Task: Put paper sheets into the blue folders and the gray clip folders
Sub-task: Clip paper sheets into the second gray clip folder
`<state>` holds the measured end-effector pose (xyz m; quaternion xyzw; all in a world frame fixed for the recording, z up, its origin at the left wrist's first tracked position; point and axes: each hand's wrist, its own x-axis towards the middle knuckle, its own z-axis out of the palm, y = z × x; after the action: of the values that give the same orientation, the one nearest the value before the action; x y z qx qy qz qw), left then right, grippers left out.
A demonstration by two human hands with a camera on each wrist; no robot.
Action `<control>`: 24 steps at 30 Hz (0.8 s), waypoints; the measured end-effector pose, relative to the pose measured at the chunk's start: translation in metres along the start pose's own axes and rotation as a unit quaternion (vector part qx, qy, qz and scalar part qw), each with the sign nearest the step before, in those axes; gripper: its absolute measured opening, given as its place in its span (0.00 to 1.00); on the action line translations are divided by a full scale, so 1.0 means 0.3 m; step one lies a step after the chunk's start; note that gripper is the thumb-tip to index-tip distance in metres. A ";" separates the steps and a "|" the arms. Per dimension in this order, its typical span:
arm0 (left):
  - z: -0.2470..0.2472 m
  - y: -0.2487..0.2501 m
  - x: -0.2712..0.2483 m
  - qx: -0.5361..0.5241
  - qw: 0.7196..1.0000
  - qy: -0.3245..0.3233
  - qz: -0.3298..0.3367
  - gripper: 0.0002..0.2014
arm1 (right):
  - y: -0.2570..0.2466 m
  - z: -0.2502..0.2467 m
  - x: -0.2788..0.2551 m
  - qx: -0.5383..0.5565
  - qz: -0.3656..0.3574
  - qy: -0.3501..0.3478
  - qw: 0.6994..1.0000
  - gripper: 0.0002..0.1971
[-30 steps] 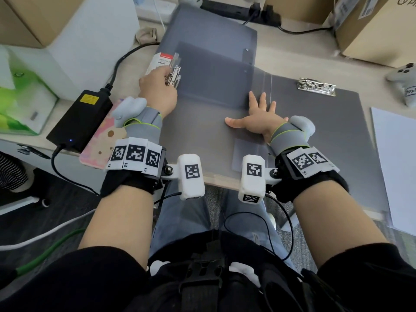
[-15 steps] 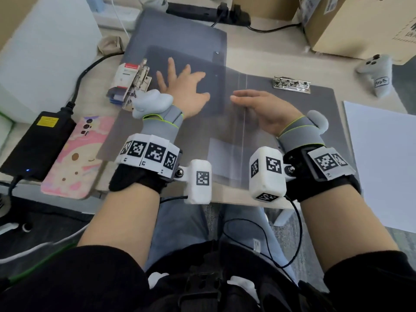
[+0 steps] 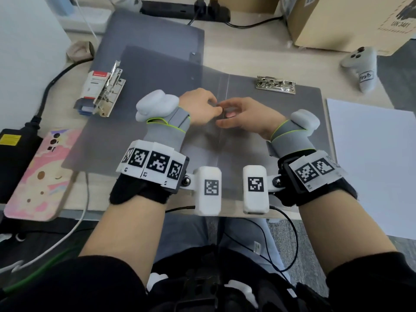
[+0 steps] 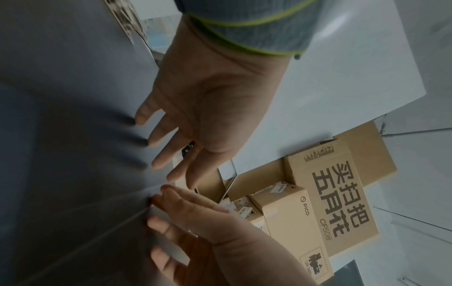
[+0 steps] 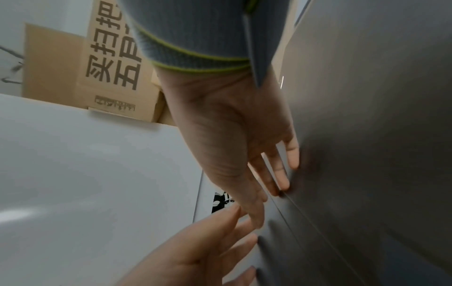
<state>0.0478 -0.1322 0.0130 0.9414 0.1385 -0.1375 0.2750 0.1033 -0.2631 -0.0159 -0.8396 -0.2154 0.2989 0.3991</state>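
gray clip folder [image 3: 281,122], white paper sheets [image 3: 371,158], pink cartoon-patterned phone [image 3: 38,174], tan cardboard box [image 3: 337,21]

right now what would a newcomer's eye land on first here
Two hands meet at the centre fold of an open gray folder: the left hand and right hand touch it with straight fingers. A metal clip sits at the folder's far edge on its right half. Then the pink phone at the desk's near left, and the white paper right of the folder.
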 end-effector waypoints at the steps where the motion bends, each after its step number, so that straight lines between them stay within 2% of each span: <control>1: 0.002 0.030 0.016 0.003 1.000 -0.002 0.005 0.20 | 0.007 -0.026 0.001 0.018 -0.003 0.009 1.000 0.22; 4: 0.009 0.069 0.059 0.004 1.000 -0.009 0.011 0.18 | 0.036 -0.074 0.013 0.043 0.002 0.089 0.995 0.19; 7: 0.030 0.112 0.131 0.005 1.000 -0.017 0.018 0.14 | 0.094 -0.149 0.027 -0.007 0.020 0.233 0.972 0.17; 10: 0.056 0.141 0.212 -0.004 1.000 -0.003 0.008 0.07 | 0.144 -0.207 0.035 -0.080 0.068 0.319 0.942 0.22; 13: 0.083 0.186 0.294 -0.016 0.999 0.029 0.003 0.10 | 0.193 -0.264 0.076 -0.161 0.143 0.314 0.925 0.30; 15: 0.096 0.203 0.324 -0.028 0.998 0.056 0.004 0.08 | 0.215 -0.270 0.098 -0.198 0.158 0.282 0.925 0.35; 19: 0.119 0.229 0.394 -0.067 0.993 0.098 0.009 0.06 | 0.236 -0.291 0.116 -0.210 0.160 0.233 0.936 0.42; 22: 0.132 0.245 0.441 -0.097 0.990 0.103 0.008 0.16 | 0.244 -0.323 0.126 -0.191 0.136 0.214 0.948 0.44; 24: 0.136 0.259 0.453 -0.102 0.990 0.099 0.014 0.12 | 0.256 -0.333 0.128 -0.178 0.120 0.207 0.954 0.45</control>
<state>0.1920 -0.1926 -0.0285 0.9193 0.1654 -0.0248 0.3563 0.2081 -0.3392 -0.0398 -0.9602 -0.0748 0.1211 0.2405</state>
